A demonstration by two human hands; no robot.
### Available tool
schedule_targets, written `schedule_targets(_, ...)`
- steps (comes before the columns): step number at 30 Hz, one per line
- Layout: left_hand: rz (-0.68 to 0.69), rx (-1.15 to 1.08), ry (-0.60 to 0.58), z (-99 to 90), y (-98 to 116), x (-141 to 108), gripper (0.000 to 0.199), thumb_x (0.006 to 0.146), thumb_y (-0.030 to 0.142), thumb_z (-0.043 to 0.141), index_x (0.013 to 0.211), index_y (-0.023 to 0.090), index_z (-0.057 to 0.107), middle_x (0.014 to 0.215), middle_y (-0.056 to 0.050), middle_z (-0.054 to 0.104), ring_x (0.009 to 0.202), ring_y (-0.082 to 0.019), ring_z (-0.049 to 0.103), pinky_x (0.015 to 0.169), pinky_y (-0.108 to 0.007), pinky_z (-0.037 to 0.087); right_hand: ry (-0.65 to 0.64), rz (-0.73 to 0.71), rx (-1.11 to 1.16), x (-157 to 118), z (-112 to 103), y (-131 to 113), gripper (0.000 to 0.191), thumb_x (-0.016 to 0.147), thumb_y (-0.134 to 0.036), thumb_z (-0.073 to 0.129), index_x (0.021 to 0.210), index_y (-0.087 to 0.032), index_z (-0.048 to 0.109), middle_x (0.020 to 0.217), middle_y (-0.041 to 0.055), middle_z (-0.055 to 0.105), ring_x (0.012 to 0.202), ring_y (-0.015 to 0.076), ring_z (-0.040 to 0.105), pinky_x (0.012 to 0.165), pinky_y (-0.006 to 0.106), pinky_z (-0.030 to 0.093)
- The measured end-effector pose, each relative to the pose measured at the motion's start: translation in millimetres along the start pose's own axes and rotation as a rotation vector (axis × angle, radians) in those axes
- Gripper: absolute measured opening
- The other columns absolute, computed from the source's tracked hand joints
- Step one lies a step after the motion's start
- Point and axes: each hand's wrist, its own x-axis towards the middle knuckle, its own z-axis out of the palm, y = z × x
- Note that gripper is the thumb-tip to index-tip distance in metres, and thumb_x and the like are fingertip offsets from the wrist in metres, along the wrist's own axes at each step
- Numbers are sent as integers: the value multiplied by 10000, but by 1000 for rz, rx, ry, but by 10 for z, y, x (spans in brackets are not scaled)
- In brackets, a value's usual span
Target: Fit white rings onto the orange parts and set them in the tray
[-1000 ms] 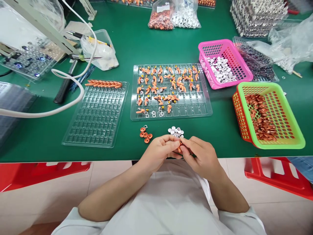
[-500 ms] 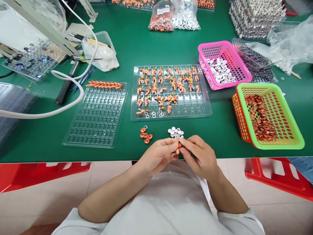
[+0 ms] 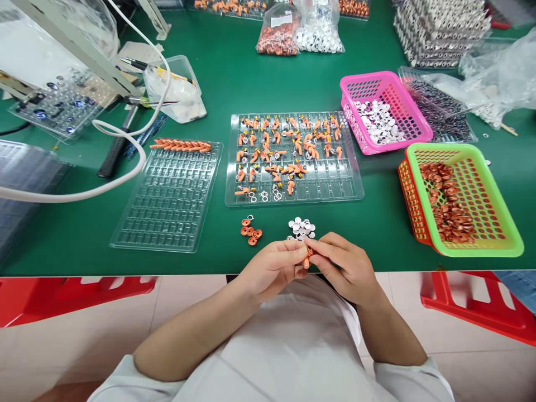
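Between my two hands, at the table's front edge, is a small orange plastic part (image 3: 307, 261) with a stubby end pointing down. My left hand (image 3: 278, 265) pinches it from the left. From the other side, the thumb and fingers of my right hand (image 3: 345, 265) close on the same part; the fingertips hide most of it. Just beyond my fingers lies a loose pile of white discs (image 3: 301, 227). Several orange-brown round caps (image 3: 251, 231) lie to the left of it, with a small white ring (image 3: 250, 217) beside them.
A clear tray (image 3: 335, 192) holds orange parts and white rings; another tray (image 3: 154, 223) holds a row of orange pieces. On the right stand a pink basket (image 3: 387, 148) of white discs and a green basket (image 3: 498, 223) of brown caps. A white cable (image 3: 84, 195) and hammer (image 3: 113, 156) lie left.
Both hands stay together on the orange part, with only a slight shift of the fingers. The whole view has moved a little.
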Motion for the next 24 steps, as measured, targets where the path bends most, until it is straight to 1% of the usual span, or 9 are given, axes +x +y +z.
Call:
schedule_targets(3, -13, 20, 5, -8, 6, 3, 242, 757, 301, 827, 727, 95, 705, 707, -31, 580, 665, -105, 507, 641, -231, 402, 0, -47, -44, -7, -2, 1, 371, 966, -116, 519, 1311, -227, 601, 899, 56, 675, 748, 158, 642, 631, 271, 565)
schedule_targets(6, -19, 30, 11, -18, -1, 8, 240, 757, 308, 826, 752, 95, 716, 698, -30, 601, 635, -97, 523, 607, -222, 397, 49, -88, -137, -24, 32, 9, 379, 943, -114, 540, 1303, -218, 594, 852, 51, 665, 700, 159, 621, 595, 273, 549)
schedule_targets(8, -17, 45, 31, -22, -7, 10, 243, 754, 310, 828, 766, 92, 722, 690, -33, 615, 618, -92, 532, 577, -210, 395, 75, -113, -190, -37, 59, 18, 393, 929, -109, 554, 1306, -217, 583, 833, 49, 661, 683, 163, 610, 580, 279, 539)
schedule_targets(10, -6, 55, 58, -21, -11, 9, 246, 743, 306, 836, 763, 88, 724, 681, -36, 627, 613, -90, 543, 560, -197, 402, 71, -128, -217, -46, 73, 27, 407, 923, -96, 556, 1315, -205, 571, 841, 60, 662, 692, 170, 610, 582, 288, 537)
schedule_targets(13, 15, 45, 94, -10, -16, 3, 256, 721, 308, 853, 733, 90, 718, 671, -36, 640, 610, -87, 560, 553, -185, 419, 23, -116, -203, -47, 65, 30, 402, 938, -94, 533, 1329, -183, 559, 893, 85, 669, 732, 179, 631, 607, 299, 554)
schedule_targets(16, 29, 39, 113, 0, -24, -3, 261, 709, 310, 863, 729, 92, 721, 671, -36, 653, 609, -86, 573, 555, -182, 430, -6, -91, -169, -44, 50, 24, 396, 959, -110, 507, 1344, -189, 550, 914, 84, 667, 751, 177, 643, 619, 297, 568)
schedule_targets(19, 48, 48, 118, 0, -38, 1, 249, 711, 299, 863, 725, 93, 724, 675, -38, 666, 605, -85, 577, 561, -184, 440, 16, -96, -158, -49, 59, 24, 416, 946, -93, 521, 1348, -193, 550, 903, 81, 666, 742, 174, 635, 608, 295, 560)
schedule_targets(24, 63, 57, 115, 5, -52, 12, 239, 723, 294, 858, 732, 94, 729, 687, -40, 678, 610, -83, 585, 569, -184, 458, 98, -129, -177, -72, 115, 22, 467, 909, -43, 540, 1354, -183, 561, 833, 67, 657, 679, 170, 604, 566, 292, 515)
